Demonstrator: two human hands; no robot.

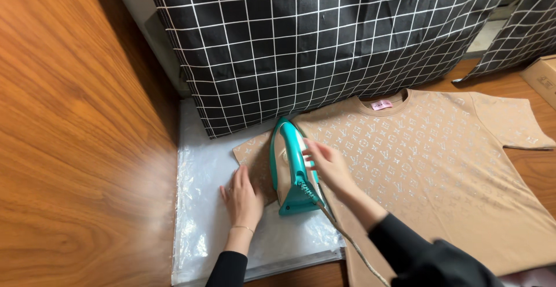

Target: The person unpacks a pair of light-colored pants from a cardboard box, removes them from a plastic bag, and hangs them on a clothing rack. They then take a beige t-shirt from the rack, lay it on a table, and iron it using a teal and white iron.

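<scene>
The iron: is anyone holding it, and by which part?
Yes. The right hand grips the teal iron by its top handle. The left hand only lies flat on the T-shirt's sleeve.

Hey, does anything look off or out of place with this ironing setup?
One oddity: the teal iron presses the tan T-shirt sleeve over a clear plastic sheet, not an ironing board. Nothing looks spilled or damaged.

Black checked bags (324, 38); cardboard box (541, 75) beside
</scene>
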